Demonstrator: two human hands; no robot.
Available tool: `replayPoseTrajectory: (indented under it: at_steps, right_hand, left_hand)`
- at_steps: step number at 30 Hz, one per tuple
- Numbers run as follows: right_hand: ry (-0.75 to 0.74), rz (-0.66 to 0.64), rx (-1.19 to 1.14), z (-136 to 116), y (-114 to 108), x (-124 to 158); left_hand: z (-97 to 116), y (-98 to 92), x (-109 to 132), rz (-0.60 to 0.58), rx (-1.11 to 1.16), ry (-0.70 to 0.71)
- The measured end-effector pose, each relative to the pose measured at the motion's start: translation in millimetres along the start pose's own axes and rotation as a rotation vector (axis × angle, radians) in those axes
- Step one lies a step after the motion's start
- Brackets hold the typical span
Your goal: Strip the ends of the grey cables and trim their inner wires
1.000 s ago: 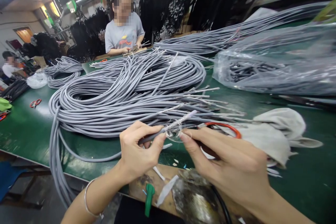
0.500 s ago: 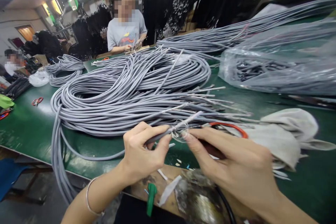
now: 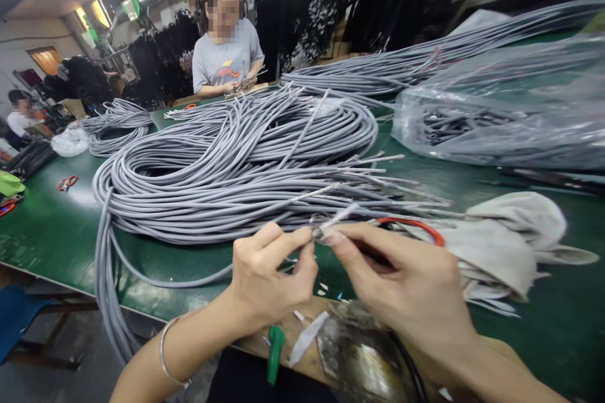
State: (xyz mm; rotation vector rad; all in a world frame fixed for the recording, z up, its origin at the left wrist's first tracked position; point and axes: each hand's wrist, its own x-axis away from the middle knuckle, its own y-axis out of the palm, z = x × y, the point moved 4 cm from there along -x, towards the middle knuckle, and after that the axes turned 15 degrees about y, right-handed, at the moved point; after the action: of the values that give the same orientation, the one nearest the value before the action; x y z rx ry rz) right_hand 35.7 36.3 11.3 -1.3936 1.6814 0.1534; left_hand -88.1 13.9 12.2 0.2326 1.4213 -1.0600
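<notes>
My left hand (image 3: 276, 271) pinches a grey cable near its stripped end, between thumb and forefinger. From that grip the pale inner core (image 3: 341, 216) points up and to the right. Fine shiny wire strands (image 3: 317, 231) curl around the base of the core. My right hand (image 3: 406, 280) has its thumb and forefinger closed on these strands, close to my left fingertips. What lies inside the right palm is hidden. Just behind both hands, a large bundle of grey cables (image 3: 203, 201) lies coiled, its stripped ends pointing right.
A red-orange handle (image 3: 418, 227) lies beside a whitish cloth (image 3: 515, 239) at right. Behind is a clear plastic bag (image 3: 472, 129) with dark pieces. Nearest me are a green lever (image 3: 275, 352) and a worn metal block (image 3: 362, 352). A co-worker (image 3: 229, 53) stands across the table (image 3: 51, 227).
My right hand has moved slightly left, nearer my left hand. The strands, spread in a loose loop before, are now gathered tighter at the cable's end.
</notes>
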Motion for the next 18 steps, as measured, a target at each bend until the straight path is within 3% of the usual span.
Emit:
replayPoseTrajectory:
  at_steps: [3, 7, 10, 13, 18]
  right_hand:
    - [-0.031, 0.016, 0.028, -7, 0, 7]
    - [-0.266, 0.017, 0.002, -23, -1, 22]
    - [-0.100, 0.024, 0.000, -12, -4, 11]
    - [0.074, 0.036, -0.028, 3, -6, -4]
    - [0.091, -0.066, -0.067, 5, 1, -9]
  left_hand:
    - [-5, 4.5, 1, -0.042, -0.028, 0.006]
    - [-30, 6.8, 0, -0.125, 0.003, -0.232]
    - [-38, 1.7, -4, -0.089, 0.075, -0.325]
    - [-33, -1.5, -6, -0.070, 0.123, -0.308]
    - [-28, -0.8, -3, -0.084, 0.168, -0.296]
